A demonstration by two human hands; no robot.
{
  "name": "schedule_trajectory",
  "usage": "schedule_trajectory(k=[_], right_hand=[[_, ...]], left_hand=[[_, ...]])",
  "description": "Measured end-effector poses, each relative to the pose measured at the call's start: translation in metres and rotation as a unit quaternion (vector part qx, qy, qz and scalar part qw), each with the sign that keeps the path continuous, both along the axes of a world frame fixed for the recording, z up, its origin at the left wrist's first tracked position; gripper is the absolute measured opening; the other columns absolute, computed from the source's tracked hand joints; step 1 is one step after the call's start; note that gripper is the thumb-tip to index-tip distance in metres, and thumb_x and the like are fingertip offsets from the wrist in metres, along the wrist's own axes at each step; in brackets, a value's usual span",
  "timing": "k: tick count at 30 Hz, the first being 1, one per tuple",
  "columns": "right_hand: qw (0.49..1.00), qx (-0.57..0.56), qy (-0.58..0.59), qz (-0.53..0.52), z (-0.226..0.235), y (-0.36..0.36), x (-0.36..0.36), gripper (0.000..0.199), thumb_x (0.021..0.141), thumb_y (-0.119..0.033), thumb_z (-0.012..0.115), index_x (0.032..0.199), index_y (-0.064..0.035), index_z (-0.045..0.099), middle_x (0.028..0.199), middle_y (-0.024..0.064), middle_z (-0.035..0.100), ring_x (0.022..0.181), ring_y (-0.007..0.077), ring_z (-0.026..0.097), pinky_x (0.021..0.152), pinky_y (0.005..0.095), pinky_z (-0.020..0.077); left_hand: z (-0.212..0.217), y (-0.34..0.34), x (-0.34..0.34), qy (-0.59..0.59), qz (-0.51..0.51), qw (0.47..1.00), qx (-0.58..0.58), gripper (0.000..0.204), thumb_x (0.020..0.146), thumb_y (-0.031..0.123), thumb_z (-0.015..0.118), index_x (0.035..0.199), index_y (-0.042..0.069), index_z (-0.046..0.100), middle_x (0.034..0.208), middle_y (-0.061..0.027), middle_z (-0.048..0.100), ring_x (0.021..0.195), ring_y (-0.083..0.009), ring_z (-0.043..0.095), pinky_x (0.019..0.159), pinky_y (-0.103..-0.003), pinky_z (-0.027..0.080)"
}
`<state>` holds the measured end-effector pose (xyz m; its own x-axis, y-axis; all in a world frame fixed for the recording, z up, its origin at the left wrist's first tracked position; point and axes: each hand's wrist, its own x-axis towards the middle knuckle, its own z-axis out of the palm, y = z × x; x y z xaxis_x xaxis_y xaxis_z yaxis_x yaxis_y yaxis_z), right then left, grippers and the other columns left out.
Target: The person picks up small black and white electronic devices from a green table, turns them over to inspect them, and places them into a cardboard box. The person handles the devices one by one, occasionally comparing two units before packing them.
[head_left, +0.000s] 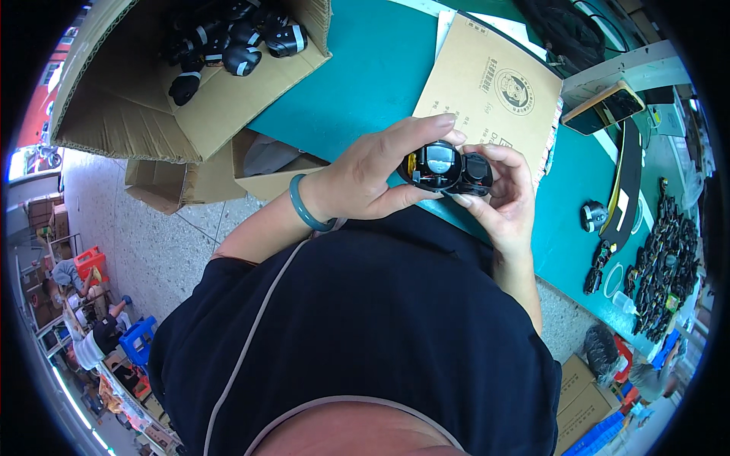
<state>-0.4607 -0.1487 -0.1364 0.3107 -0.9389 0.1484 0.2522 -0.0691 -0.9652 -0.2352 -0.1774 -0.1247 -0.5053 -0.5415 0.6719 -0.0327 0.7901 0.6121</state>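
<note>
Table [365, 83]: teal top, running off to the right.
Box [137, 99]: big open carton at upper left, black round units piled in its far corner.
Envelope [487, 91]: brown, flat on the table just beyond the hands.
Left hand [365, 178]: clamped on the shell — fingers over its top, thumb under its left end; a green bangle [304, 209] on the wrist.
Right hand [506, 197]: closed round the shell's right end from below.
Shell [447, 169]: held in the air between both hands, above the table's near edge, long axis left to right — black, rounded, open side up, showing a pale window and wiring inside.
</note>
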Motion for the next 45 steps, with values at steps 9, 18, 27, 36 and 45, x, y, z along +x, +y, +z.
schedule_trajectory(k=[9, 18, 27, 36, 45], right_hand=[[1.0, -0.003, 0.005, -0.013, -0.002, 0.002, 0.002, 0.06, 0.07, 0.009, 0.075, 0.122, -0.0015, 0.046, 0.123, 0.0148, 0.053, 0.117, 0.0214, 0.054, 0.1, 0.0329, 0.0427], [0.997, -0.069, 0.035, -0.004, 0.001, 0.004, 0.002, 0.056, 0.07, 0.005, 0.076, 0.118, -0.0024, 0.049, 0.121, 0.0146, 0.054, 0.112, 0.021, 0.056, 0.095, 0.0319, 0.045], [0.981, -0.169, 0.099, -0.002, 0.011, 0.007, 0.001, 0.047, 0.069, -0.001, 0.078, 0.11, -0.0037, 0.057, 0.116, 0.015, 0.057, 0.109, 0.0244, 0.057, 0.092, 0.0346, 0.047], [0.959, -0.235, 0.158, -0.01, 0.019, 0.005, 0.002, 0.042, 0.068, -0.006, 0.079, 0.106, -0.0046, 0.061, 0.109, 0.0158, 0.061, 0.102, 0.0264, 0.061, 0.085, 0.0356, 0.0504], [0.963, -0.226, 0.146, -0.008, 0.014, 0.004, 0.0, 0.043, 0.068, -0.005, 0.078, 0.107, -0.0031, 0.061, 0.111, 0.0155, 0.06, 0.105, 0.0261, 0.059, 0.088, 0.0364, 0.0486]], left_hand=[[0.009, 0.006, 0.004, -0.024, 0.014, 1.0, 0.0, 0.079, 0.081, 0.003, 0.069, 0.144, 0.003, 0.023, 0.119, -0.0243, 0.058, 0.102, -0.0311, 0.063, 0.086, -0.035, 0.05], [0.009, 0.011, 0.002, -0.029, 0.031, 0.999, -0.028, 0.077, 0.079, 0.007, 0.072, 0.142, 0.002, 0.027, 0.123, -0.0231, 0.058, 0.103, -0.0324, 0.064, 0.088, -0.037, 0.05], [0.014, 0.014, -0.001, -0.042, 0.039, 0.998, -0.034, 0.077, 0.076, 0.006, 0.074, 0.14, 0.003, 0.03, 0.123, -0.0201, 0.058, 0.107, -0.0336, 0.061, 0.09, -0.04, 0.05], [0.017, 0.012, -0.001, -0.059, 0.035, 0.997, -0.045, 0.078, 0.075, 0.004, 0.073, 0.14, 0.005, 0.031, 0.126, -0.0194, 0.056, 0.108, -0.0336, 0.06, 0.09, -0.039, 0.049], [0.019, 0.012, -0.002, -0.068, 0.037, 0.996, -0.048, 0.078, 0.073, 0.003, 0.073, 0.139, 0.005, 0.032, 0.127, -0.0189, 0.056, 0.109, -0.0336, 0.06, 0.089, -0.039, 0.049]])
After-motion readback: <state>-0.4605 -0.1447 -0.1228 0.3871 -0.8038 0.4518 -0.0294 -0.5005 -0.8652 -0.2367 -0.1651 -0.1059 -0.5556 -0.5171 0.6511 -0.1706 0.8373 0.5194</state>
